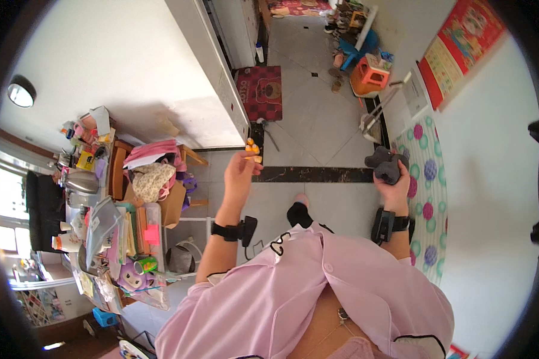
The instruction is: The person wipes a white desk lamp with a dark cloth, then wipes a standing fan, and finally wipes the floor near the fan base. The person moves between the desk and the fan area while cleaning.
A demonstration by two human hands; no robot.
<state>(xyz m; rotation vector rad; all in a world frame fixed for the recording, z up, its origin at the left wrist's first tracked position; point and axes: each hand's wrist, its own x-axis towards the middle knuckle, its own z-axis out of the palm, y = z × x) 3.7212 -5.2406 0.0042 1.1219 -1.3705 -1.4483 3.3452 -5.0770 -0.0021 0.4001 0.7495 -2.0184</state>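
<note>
My right hand (394, 186), raised beside the patterned bed or sofa cover, is closed around a dark grey bundle (386, 164). The bundle looks like soft cloth with rounded lumps; its exact kind is unclear. On the other side, my left hand (239, 173) is held out in front of me, fingers loosely stretched and apart. Just beyond its fingertips appear several small orange-yellow things (253, 148), too small to name. They overlap the hand in view, and whether they touch it is hard to see. Both wrists wear black straps with a small device.
At left, a crowded table carries folders (105, 230), a metal kettle (81, 182) and a green can (145, 265). Clothes lie piled on a chair (156, 173). Ahead are a red mat (260, 93), an orange stool (370, 76) and a white-framed object (374, 122) by the wall.
</note>
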